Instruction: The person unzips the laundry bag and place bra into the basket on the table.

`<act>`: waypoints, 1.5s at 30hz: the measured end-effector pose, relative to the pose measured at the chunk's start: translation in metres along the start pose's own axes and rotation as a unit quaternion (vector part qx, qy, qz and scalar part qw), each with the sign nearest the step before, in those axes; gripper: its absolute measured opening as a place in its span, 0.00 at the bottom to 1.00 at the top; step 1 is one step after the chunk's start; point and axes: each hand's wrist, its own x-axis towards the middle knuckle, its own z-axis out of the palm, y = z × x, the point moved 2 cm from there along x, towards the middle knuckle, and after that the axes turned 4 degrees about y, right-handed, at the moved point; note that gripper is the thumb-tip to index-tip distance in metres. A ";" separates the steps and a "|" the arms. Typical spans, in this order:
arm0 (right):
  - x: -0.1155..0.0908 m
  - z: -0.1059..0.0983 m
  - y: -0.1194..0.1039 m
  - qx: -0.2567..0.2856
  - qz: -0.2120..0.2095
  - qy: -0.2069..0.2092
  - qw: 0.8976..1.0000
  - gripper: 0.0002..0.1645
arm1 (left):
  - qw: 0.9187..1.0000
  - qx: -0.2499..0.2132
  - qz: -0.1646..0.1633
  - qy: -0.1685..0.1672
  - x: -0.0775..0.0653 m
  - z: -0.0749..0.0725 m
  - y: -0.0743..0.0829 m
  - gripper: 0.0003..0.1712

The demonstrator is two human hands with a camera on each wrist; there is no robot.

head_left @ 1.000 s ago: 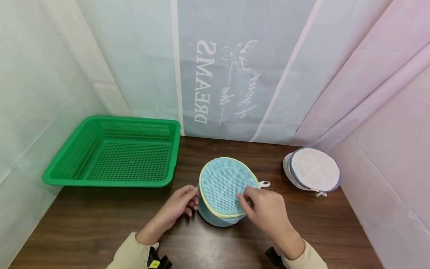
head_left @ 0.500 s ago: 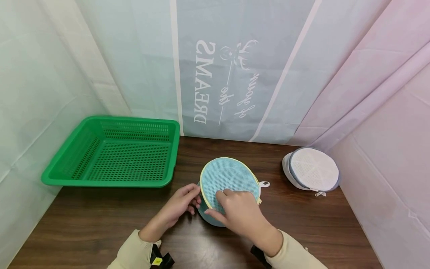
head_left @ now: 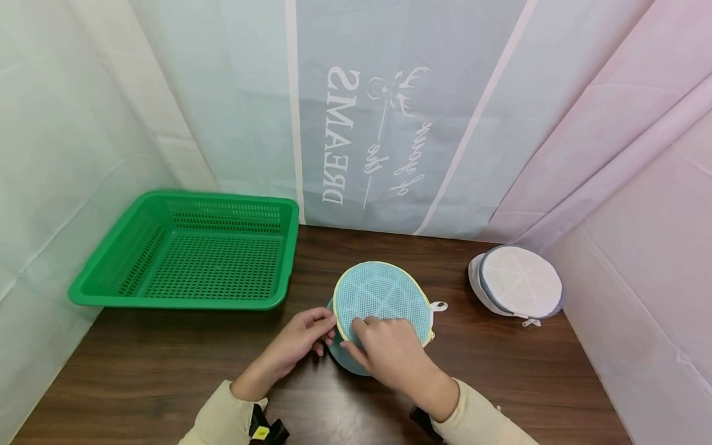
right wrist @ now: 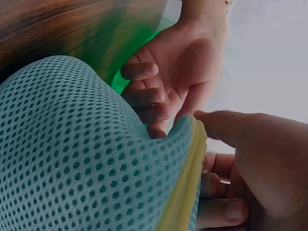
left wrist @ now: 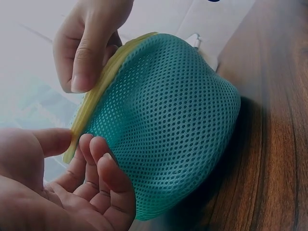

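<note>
I'm watching a dark wood-grain counter (head_left: 556,395) across the lower half of the head frame, with pale cloth (head_left: 233,111) hung round it, pastel blue at the back and pinkish at the right, with white lettering (head_left: 340,123) in the upper middle. At the left of the frame I see a green basket (head_left: 183,303), its perforated floor showing. A white mesh bag (head_left: 520,281) with grey-blue trim sits at the right. The teal mesh bag (head_left: 384,290) stands on the counter just below the centre, its lid tilted; I can't tell what it contains. The left hand (head_left: 300,340) pinches its yellow edge (right wrist: 188,183) between thumb and forefinger, other fingers loosely curled. The right hand (head_left: 392,352) pinches that edge too, thumb on one side, fingers bent over the lid.
</note>
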 end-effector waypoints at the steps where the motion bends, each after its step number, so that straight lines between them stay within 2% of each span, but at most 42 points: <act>1: 0.000 0.000 0.000 0.001 0.000 0.002 1.000 0.24 | 1.000 -0.001 0.001 -0.002 0.000 0.000 0.000 0.16; 10: -0.001 0.000 0.000 -0.003 0.001 0.024 1.000 0.22 | 0.999 -0.024 -0.001 -0.026 0.002 0.002 -0.002 0.14; 15: -0.001 0.000 0.001 -0.014 0.004 0.022 1.000 0.21 | 0.999 -0.029 -0.002 -0.030 0.002 0.003 -0.003 0.13; 24: -0.001 -0.001 0.002 -0.023 0.036 0.012 0.999 0.20 | 0.999 -0.037 -0.001 -0.039 0.001 0.004 -0.003 0.13; 33: 0.000 -0.001 0.001 -0.036 0.057 0.030 0.997 0.24 | 0.998 -0.041 0.005 -0.047 0.002 0.003 -0.003 0.13; 45: 0.001 0.003 -0.003 -0.023 0.047 0.038 0.998 0.21 | 0.997 -0.044 0.006 -0.056 0.002 0.004 -0.003 0.12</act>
